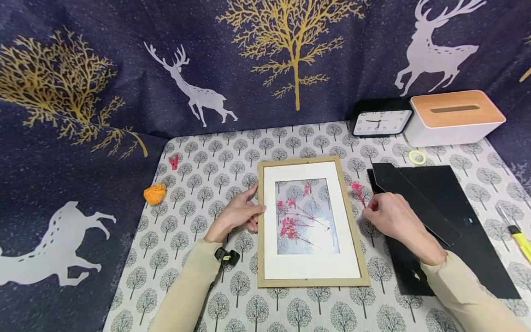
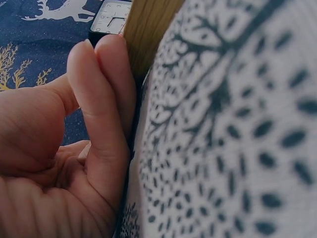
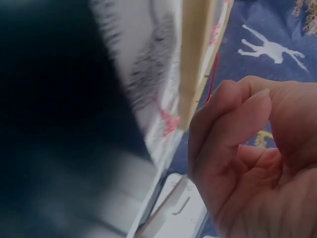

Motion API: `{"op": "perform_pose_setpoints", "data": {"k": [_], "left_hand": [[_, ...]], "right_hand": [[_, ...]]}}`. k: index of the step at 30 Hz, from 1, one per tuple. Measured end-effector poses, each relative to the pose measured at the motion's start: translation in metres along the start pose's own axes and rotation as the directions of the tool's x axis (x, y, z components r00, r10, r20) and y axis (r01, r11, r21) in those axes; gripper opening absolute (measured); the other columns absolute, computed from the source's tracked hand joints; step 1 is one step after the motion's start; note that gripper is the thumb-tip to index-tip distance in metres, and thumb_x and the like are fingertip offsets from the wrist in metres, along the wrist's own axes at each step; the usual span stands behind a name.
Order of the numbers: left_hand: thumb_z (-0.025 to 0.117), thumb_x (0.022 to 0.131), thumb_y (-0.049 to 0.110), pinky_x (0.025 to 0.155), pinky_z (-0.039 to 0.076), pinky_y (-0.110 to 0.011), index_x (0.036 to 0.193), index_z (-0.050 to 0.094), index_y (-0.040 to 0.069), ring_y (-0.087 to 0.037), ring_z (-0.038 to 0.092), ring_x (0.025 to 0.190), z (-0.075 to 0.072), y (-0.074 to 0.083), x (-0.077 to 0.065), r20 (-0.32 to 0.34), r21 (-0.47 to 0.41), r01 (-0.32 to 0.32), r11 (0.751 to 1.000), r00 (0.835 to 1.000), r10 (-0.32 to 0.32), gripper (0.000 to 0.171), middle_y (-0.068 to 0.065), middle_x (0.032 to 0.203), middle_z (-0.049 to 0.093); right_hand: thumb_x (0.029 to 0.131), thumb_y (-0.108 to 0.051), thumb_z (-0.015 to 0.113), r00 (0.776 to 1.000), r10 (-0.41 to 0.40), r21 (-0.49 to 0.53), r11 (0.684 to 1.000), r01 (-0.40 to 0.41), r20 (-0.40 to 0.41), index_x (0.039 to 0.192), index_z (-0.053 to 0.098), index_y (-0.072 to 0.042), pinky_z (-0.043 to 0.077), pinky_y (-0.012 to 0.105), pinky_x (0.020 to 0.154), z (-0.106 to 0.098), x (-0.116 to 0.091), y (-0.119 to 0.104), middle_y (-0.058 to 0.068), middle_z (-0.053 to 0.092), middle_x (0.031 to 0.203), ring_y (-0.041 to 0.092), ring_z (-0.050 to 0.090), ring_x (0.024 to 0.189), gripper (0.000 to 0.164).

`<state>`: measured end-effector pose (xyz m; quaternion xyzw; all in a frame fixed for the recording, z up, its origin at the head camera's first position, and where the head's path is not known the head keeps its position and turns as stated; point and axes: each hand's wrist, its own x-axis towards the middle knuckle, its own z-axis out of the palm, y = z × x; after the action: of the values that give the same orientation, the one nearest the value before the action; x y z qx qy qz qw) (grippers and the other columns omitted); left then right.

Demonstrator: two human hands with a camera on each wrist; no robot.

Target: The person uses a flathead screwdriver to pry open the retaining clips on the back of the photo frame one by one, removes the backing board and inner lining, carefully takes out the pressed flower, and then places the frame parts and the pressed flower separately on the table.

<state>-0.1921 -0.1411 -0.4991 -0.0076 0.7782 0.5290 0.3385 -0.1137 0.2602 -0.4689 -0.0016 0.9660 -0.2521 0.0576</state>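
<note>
A light wooden picture frame point(image 1: 313, 283) with a white mat point(image 1: 311, 267) lies on the tree-patterned cloth. Several pink dried flower sprigs point(image 1: 289, 228) lie in its clear window. At the frame's left side my left hand point(image 1: 240, 210) rests its fingertips on the edge; the left wrist view shows its fingers extended against the wood. To the right of the frame, my right hand point(image 1: 390, 216) pinches a thin red stem point(image 3: 213, 79) between thumb and fingers. A pink flower head point(image 1: 356, 186) shows just left of those fingertips.
Black boards point(image 1: 452, 193) lie at the right, partly under my right arm. Behind them are a clock point(image 1: 382, 123), a tissue box point(image 1: 456, 131) and a yellow tape ring point(image 1: 416, 157). Far right is a yellow-handled tool point(image 1: 520, 240); left are orange yarn point(image 1: 155, 194) and a red clip point(image 1: 173, 161).
</note>
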Motion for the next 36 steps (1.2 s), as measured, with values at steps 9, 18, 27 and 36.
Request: {"op": "perform_pose_setpoints", "data": {"k": [9, 18, 27, 36], "left_hand": [[0.071, 0.106, 0.015, 0.053, 0.069, -0.03, 0.175, 0.009, 0.036, -0.018, 0.067, 0.052, 0.001, 0.003, -0.004, -0.007, -0.001, 0.009, 1.0, 1.0, -0.009, 0.095, -0.01, 0.074, 0.065], [0.071, 0.106, 0.015, 0.052, 0.068, -0.028, 0.175, 0.008, 0.034, -0.016, 0.067, 0.051, 0.003, 0.004, -0.003, -0.012, 0.011, 0.019, 1.0, 1.0, -0.018, 0.095, -0.008, 0.073, 0.065], [0.072, 0.106, 0.014, 0.05, 0.066, -0.027, 0.176, 0.01, 0.031, -0.015, 0.066, 0.05, 0.003, 0.005, -0.004, -0.027, 0.023, 0.008, 1.0, 1.0, -0.007, 0.095, -0.007, 0.073, 0.065], [0.071, 0.106, 0.015, 0.05, 0.067, -0.028, 0.176, 0.009, 0.033, -0.017, 0.066, 0.05, 0.003, 0.004, -0.004, -0.019, 0.007, 0.007, 1.0, 1.0, -0.007, 0.095, -0.009, 0.073, 0.065]], "right_hand": [[0.087, -0.017, 0.07, 0.998, 0.065, -0.018, 0.998, -0.065, -0.003, 0.069, 0.07, -0.01, 0.038, 0.03, 0.052, 0.005, 0.008, 0.013, 0.003, 0.059, 0.064, 0.022, 0.053, 0.063, 0.02], [0.09, -0.018, 0.069, 0.994, 0.112, -0.032, 0.993, -0.112, 0.015, 0.059, 0.062, -0.013, 0.034, 0.029, 0.047, 0.004, 0.016, 0.01, -0.001, 0.049, 0.058, 0.021, 0.049, 0.058, 0.032], [0.09, -0.017, 0.07, 0.994, 0.086, -0.023, 0.996, -0.085, 0.073, 0.07, 0.073, -0.008, 0.037, 0.029, 0.049, 0.001, -0.003, 0.003, 0.002, 0.058, 0.062, 0.019, 0.052, 0.059, 0.022], [0.09, -0.014, 0.07, 0.988, 0.082, -0.024, 0.997, -0.08, 0.13, 0.074, 0.075, -0.006, 0.039, 0.029, 0.05, 0.006, -0.009, -0.001, 0.004, 0.059, 0.066, 0.02, 0.054, 0.061, 0.019]]}}
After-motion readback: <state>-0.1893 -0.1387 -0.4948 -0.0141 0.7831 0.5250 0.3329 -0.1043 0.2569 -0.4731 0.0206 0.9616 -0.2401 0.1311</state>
